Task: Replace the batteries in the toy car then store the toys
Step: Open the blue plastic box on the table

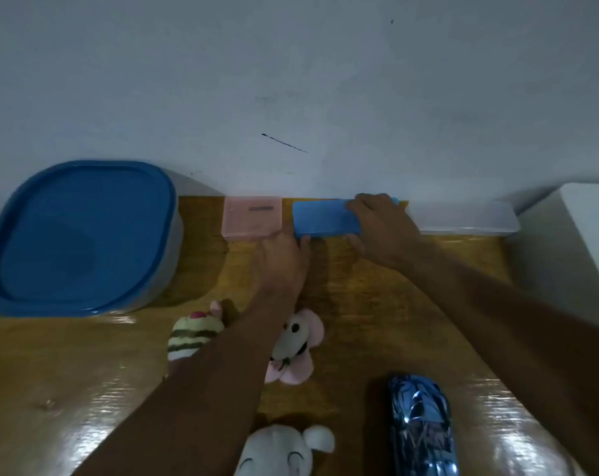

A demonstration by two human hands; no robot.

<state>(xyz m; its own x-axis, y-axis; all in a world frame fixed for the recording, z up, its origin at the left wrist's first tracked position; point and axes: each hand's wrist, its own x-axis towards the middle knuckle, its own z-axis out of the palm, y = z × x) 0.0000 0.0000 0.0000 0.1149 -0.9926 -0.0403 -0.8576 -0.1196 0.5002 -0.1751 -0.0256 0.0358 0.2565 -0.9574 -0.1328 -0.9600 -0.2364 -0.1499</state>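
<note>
Fingers: right hand (380,228) is gripping blue case (322,219); left hand's (284,262), straight, are touching it.
Pink box (251,218): is holding a dark strip.

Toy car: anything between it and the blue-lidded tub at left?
Yes. The left forearm crosses the line from the toy car, and the pink plush and striped plush lie on the table between them. The tub has its blue lid on. The left hand and right hand are at the blue case.
</note>
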